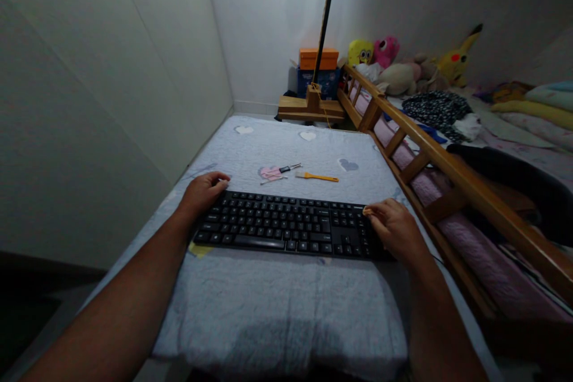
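A black keyboard (277, 222) lies flat on the cloth, its keys facing up. My left hand (202, 194) is closed at its far left corner, thumb and fingers against the edge. Over the right end, by the number pad, my right hand (394, 228) pinches a small yellowish-tan piece (367, 210) that looks like cloth or sponge; most of it is hidden by the fingers. Beyond the keyboard lie a flat brush with a yellow handle (320, 177), a dark-handled tool with a metal tip (289, 168) and thin white sticks that look like cotton swabs (273, 180).
A pale blue quilted cloth (277, 298) with heart patterns covers the surface. Along the right runs a wooden bed rail (416, 143), with plush toys (405, 74) behind it. A wooden stand (311, 106) and an orange box (319, 58) are at the far end. White cabinet doors (116, 71) flank the left.
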A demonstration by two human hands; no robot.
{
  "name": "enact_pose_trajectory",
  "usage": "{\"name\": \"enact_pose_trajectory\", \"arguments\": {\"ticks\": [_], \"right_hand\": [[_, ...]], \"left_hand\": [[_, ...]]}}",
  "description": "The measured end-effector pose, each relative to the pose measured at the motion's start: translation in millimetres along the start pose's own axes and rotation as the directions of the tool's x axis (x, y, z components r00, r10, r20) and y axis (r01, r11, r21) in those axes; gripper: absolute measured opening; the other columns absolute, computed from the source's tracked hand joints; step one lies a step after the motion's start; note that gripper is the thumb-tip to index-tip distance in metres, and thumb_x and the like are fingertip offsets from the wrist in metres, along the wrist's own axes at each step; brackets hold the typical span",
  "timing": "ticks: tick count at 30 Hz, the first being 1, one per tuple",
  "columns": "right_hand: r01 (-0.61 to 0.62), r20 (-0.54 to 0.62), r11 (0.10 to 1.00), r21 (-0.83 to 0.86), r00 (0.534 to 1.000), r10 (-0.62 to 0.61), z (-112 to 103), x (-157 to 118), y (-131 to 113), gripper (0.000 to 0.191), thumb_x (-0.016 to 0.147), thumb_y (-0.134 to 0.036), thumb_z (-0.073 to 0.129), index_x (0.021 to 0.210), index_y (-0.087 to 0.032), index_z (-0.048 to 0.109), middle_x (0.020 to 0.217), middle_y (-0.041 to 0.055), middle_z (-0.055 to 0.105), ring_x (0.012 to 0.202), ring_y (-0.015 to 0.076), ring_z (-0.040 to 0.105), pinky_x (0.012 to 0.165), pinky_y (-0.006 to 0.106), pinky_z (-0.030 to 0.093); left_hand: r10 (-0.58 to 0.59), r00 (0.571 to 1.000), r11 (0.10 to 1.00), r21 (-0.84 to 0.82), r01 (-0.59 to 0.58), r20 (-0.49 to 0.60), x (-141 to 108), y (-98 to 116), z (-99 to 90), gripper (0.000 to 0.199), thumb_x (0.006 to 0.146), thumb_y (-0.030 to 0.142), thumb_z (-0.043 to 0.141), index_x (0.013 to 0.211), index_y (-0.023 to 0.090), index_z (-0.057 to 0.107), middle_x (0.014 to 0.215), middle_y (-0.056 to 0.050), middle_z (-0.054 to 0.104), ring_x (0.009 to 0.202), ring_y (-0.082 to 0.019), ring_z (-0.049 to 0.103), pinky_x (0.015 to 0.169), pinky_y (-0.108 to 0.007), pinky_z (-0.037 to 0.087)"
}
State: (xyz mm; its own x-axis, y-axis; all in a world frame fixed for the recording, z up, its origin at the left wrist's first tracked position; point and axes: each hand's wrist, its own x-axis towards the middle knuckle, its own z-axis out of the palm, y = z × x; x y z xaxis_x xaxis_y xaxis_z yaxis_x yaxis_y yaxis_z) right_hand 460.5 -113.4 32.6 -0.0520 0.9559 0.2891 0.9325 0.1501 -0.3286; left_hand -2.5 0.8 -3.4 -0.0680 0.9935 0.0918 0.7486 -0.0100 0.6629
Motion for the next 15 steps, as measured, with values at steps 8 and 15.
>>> {"name": "enact_pose_trajectory", "arguments": {"ticks": [8,15], "right_hand": [[0.011,-0.006,0.999,-0.033,1.000,-0.012,15.9,-2.5,8.5,0.019,0.087,-0.021,0.057,0.092,-0.021,0.075,0.087,0.0080,0.066,0.088,0.0246,0.062,0.084,0.037,0.046],[-0.004,0.047,1.000,0.029,0.999,0.002,8.6,-9.5,5.7,0.018,0.085,-0.020,0.056,0.090,-0.022,0.074,0.088,0.0069,0.068,0.087,0.0233,0.063,0.082,0.036,0.046]], "left_hand": [[-0.012,1.000,1.000,-0.013,0.012,0.003,0.0,-2.8,2.1,0.046,0.073,0.051,0.056,0.097,0.017,0.076,0.073,-0.003,0.070,0.069,-0.024,0.063,0.064,-0.033,0.046],[-0.013,1.000,1.000,-0.019,0.013,-0.010,1.0,-5.4,2.5,0.045,0.073,0.050,0.056,0.098,0.017,0.076,0.078,-0.004,0.072,0.072,-0.024,0.064,0.066,-0.033,0.047]]}}
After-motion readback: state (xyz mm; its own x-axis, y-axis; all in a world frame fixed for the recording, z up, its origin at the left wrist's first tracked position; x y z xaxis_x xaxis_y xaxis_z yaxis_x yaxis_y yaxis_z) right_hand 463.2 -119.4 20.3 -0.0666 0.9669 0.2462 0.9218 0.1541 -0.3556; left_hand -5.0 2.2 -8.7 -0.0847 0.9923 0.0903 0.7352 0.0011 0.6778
